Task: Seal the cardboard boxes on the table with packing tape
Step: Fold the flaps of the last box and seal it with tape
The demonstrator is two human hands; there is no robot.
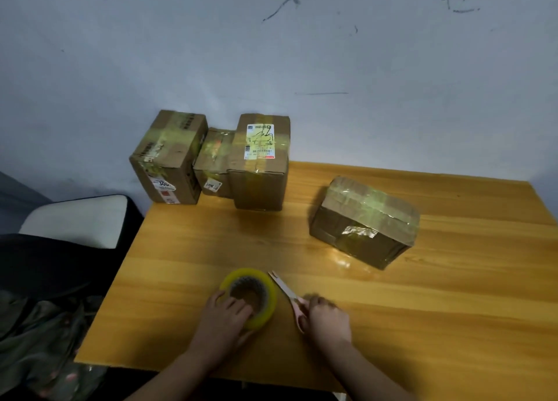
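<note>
While both hands work at the near edge of the orange-brown wooden table (392,295), the left hand (222,322) grips the yellowish roll of clear packing tape (265,283), fingers curled over its rim and into the brown cardboard core, thumb low on the outer side. Roll lies flat on the tabletop. Right hand (327,319) is curled around the handles of the pink-handled scissors (287,293), just right of the roll; blades point away and left, tips slightly parted (blurry, hard to say how far). Scissors rest on the table.

Farther back, right of centre: a squat brown cardboard box (365,222), taped across the top with shiny yellowish strips, sitting apart from the others.

At the far left corner against the grey scuffed wall (302,53), three more taped boxes cluster: a tall brown box with a red-and-white sticker (169,162), a small low box (213,165) wedged in the middle, and a tall box with a white shipping label (261,165) on top. All three touch or nearly touch.

Left of the table, a white-cushioned chair seat (78,219).
</note>
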